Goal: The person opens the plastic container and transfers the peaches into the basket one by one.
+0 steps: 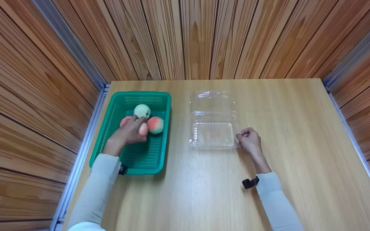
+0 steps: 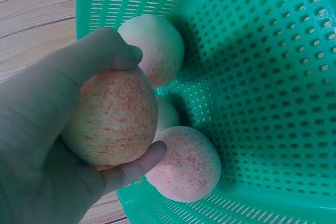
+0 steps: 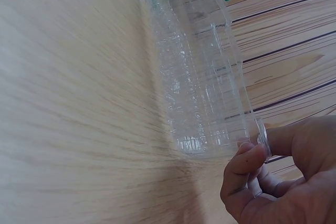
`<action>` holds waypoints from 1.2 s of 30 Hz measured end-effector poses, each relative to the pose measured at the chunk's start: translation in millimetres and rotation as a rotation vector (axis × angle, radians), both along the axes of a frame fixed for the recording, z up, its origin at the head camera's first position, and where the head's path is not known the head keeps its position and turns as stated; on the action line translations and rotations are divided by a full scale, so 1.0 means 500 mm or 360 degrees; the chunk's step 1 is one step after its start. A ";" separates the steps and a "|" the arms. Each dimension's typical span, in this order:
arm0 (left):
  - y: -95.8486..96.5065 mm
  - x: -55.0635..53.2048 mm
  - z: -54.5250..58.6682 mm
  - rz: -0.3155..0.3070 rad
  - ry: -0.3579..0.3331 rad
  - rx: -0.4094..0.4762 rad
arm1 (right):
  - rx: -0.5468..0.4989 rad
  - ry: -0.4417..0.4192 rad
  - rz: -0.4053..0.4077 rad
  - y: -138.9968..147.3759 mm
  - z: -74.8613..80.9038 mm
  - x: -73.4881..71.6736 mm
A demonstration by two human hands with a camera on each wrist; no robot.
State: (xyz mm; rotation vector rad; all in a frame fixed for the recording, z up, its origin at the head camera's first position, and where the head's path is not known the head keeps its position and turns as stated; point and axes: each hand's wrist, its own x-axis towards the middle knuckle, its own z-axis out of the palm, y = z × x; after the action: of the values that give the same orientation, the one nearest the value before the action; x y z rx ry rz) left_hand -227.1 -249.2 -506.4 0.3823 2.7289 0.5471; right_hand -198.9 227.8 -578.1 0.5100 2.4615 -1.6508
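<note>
Inside the green basket [image 1: 141, 165], my left hand [image 1: 129, 131] grips a peach [image 2: 118, 119] of pale and red-speckled skin, thumb on one side and fingers curled round the other. Around it lie several more peaches, among them a pale one [image 1: 142, 111] and a red-and-cream one [image 1: 155, 125]. On the table to the right, a clear plastic clamshell box [image 1: 213, 134] stands with its lid laid back toward the wall. My right hand [image 1: 249, 140] pinches the front right corner of that box between thumb and fingers, as the right wrist view shows close up.
The wooden table [image 1: 300, 134] carries the basket at left and the box near the middle. Wood-plank walls [image 1: 197, 38] rise behind and at both sides. A metal rail [image 1: 76, 173] runs along the left edge. A black wrist camera [image 1: 250, 183] juts from the right sleeve.
</note>
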 end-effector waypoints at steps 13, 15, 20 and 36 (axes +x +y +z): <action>-0.001 -0.007 -0.004 0.0047 -0.0139 -0.0069 | -0.0073 -0.0001 -0.0023 0.000 0.002 0.001; 0.001 -0.009 -0.004 0.0045 -0.0148 -0.0084 | -0.0056 0.0004 -0.0026 -0.001 0.001 0.000; 0.008 -0.014 -0.005 0.0024 -0.0175 -0.0108 | 0.0031 0.0013 -0.0026 -0.002 -0.002 0.000; 0.013 -0.020 -0.010 -0.0002 -0.0155 -0.0081 | -0.0036 -0.0005 -0.0009 -0.002 0.002 0.000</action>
State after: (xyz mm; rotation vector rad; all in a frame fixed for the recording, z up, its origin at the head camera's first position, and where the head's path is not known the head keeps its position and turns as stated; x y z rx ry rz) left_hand -237.2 -242.7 -511.3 0.3356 2.6435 0.4819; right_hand -198.7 227.1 -577.0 0.5169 2.4381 -1.6766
